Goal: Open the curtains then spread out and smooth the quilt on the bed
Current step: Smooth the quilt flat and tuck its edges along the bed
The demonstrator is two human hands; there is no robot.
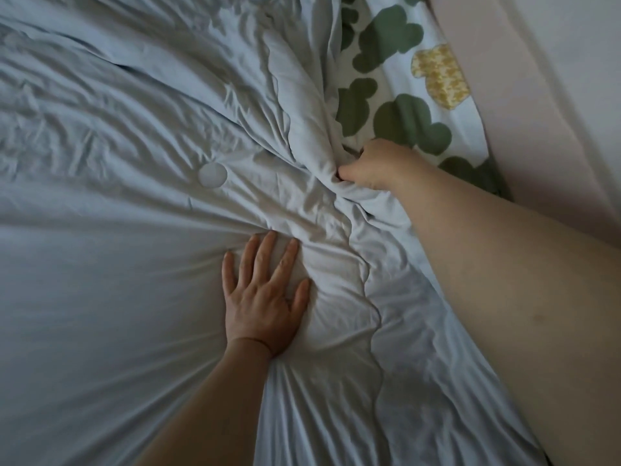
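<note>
My left hand (265, 297) pressed flat on the quilt (117, 146); my right hand (376, 166) clenched its bunched edge. Tugging against that pin risked fresh creases.

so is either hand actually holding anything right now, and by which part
The right hand grips the quilt by a bunched fold at its edge. The left hand only presses flat on it.

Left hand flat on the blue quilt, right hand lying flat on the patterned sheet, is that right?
No. The head view shows the right hand gripping a bunched fold of the blue quilt beside the patterned sheet, not lying flat on it. The left hand is flat on the quilt.
</note>
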